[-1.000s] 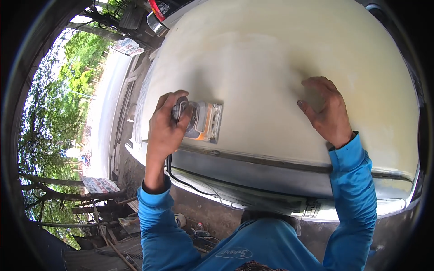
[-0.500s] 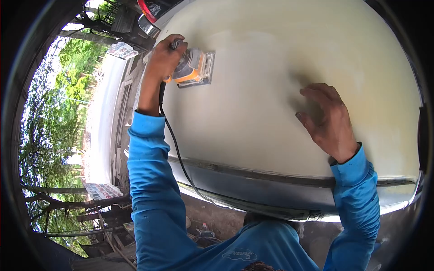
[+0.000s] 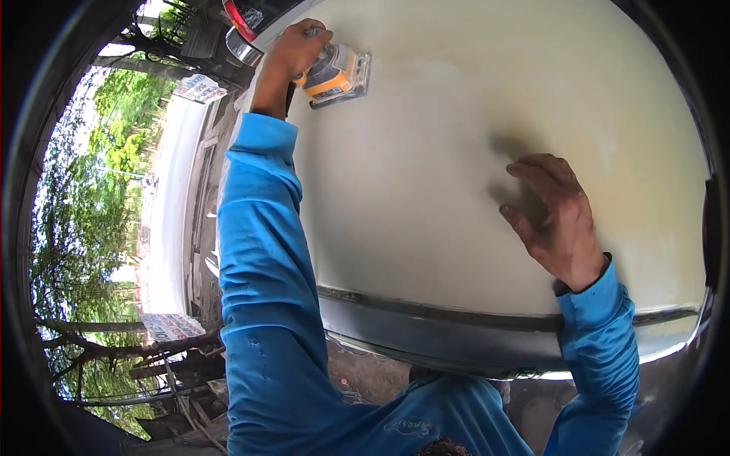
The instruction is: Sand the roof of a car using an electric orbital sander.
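Observation:
My left hand (image 3: 296, 53) grips an orange and grey electric sander (image 3: 334, 76), whose flat pad sits on a large, pale cream curved vehicle panel (image 3: 426, 167) at its upper left. Part of the sander is hidden behind my fingers and wrist. My right hand (image 3: 555, 216) hovers over or lightly touches the panel at the right, fingers apart and curved, holding nothing, with a shadow beside it. A dark grey strip (image 3: 449, 330) runs along the panel's near edge.
A red light with chrome trim (image 3: 239, 19) shows at the upper left. Beyond the panel's left side are a white wall (image 3: 171, 205), printed signboards (image 3: 171, 327), trees (image 3: 91, 228) and scrap wood (image 3: 182, 410). Ground shows under the near edge.
My left hand and the sander have moved up and away from me toward the panel's upper-left corner. My open right hand has shifted slightly down in the picture.

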{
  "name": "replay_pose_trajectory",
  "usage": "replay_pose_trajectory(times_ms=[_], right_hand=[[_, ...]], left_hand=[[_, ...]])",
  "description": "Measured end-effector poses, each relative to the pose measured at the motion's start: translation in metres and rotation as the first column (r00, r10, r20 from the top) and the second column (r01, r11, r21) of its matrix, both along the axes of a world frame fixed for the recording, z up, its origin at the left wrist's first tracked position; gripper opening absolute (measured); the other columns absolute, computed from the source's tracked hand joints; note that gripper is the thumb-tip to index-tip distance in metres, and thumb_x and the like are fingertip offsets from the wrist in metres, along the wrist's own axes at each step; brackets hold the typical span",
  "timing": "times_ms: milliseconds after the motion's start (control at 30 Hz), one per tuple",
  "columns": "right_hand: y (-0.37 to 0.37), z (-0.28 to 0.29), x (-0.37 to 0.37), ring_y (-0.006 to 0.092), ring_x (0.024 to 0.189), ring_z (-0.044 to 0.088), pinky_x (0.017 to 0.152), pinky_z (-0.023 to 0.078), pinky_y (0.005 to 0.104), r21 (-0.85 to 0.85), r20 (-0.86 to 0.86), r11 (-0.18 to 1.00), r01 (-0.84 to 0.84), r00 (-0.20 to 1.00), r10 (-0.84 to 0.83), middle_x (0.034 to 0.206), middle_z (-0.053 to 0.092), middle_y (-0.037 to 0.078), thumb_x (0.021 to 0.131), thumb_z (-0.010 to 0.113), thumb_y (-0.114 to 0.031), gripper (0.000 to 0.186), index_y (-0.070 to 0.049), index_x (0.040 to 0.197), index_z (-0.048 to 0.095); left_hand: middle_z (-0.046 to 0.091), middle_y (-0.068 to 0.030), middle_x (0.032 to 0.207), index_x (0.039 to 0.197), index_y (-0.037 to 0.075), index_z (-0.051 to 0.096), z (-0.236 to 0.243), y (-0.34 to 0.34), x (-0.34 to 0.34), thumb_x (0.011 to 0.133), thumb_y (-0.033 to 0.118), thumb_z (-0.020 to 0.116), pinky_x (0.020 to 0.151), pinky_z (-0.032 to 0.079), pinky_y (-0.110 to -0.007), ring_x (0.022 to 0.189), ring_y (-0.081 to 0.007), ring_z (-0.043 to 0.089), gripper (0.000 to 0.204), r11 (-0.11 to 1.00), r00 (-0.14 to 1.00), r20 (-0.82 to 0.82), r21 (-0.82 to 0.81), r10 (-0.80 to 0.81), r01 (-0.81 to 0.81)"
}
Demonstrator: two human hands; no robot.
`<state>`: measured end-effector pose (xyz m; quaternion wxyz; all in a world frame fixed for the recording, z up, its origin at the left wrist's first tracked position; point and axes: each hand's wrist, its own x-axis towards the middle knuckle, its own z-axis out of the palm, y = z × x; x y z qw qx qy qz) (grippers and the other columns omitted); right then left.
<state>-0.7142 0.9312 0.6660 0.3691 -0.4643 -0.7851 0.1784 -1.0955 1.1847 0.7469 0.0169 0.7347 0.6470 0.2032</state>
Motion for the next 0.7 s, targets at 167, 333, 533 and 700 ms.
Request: replay_pose_trajectory(times_ms=[167, 333, 533, 700], right_hand=[[0.013, 0.015, 0.015, 0.0388, 0.109, 0.061, 0.094, 0.051, 0.0441, 0.015, -0.008, 1.0, 0.015, 1.0, -0.015, 0.117, 0.065, 0.018, 0.076, 0.079, -0.004, 0.042, -0.001, 0.116, 0.066], [0.018, 0.026, 0.024, 0.039, 0.109, 0.062, 0.094, 0.051, 0.044, 0.041, -0.009, 0.999, -0.012, 1.0, 0.013, 0.118, 0.065, 0.018, 0.077, 0.078, -0.004, 0.041, -0.001, 0.116, 0.066], [0.015, 0.017, 0.021, 0.0378, 0.108, 0.062, 0.093, 0.051, 0.0427, 0.061, -0.007, 0.998, -0.033, 0.999, 0.033, 0.118, 0.065, 0.016, 0.078, 0.078, -0.003, 0.039, -0.001, 0.115, 0.066], [0.014, 0.014, 0.02, 0.0359, 0.105, 0.063, 0.086, 0.053, 0.0412, 0.043, -0.02, 0.999, -0.023, 1.0, 0.024, 0.118, 0.066, 0.014, 0.08, 0.078, -0.004, 0.037, -0.001, 0.115, 0.066]], left_hand=[[0.074, -0.0181, 0.109, 0.119, 0.016, 0.071, 0.019, -0.039, 0.014, 0.085, 0.043, 0.064, 0.094, 0.052, -0.041, 0.104, -0.0349, 0.07, 0.045, 1.0, 1.0, 0.008, -0.009, 0.02, -0.02], [0.074, -0.017, 0.108, 0.121, 0.018, 0.07, 0.034, -0.117, 0.031, 0.085, 0.042, 0.065, 0.094, 0.052, -0.042, 0.103, -0.0362, 0.069, 0.044, 0.998, 0.998, 0.009, 0.015, 0.055, -0.055], [0.066, -0.0104, 0.112, 0.12, 0.007, 0.067, 0.022, -0.224, 0.024, 0.09, 0.019, 0.07, 0.084, 0.052, -0.032, 0.093, -0.0191, 0.064, 0.033, 0.995, 0.991, 0.097, 0.024, 0.093, -0.096], [0.066, -0.0122, 0.113, 0.121, 0.008, 0.067, 0.024, -0.31, 0.011, 0.089, 0.013, 0.07, 0.084, 0.052, -0.034, 0.093, -0.0241, 0.066, 0.032, 0.989, 0.974, 0.168, -0.02, 0.149, -0.148]])
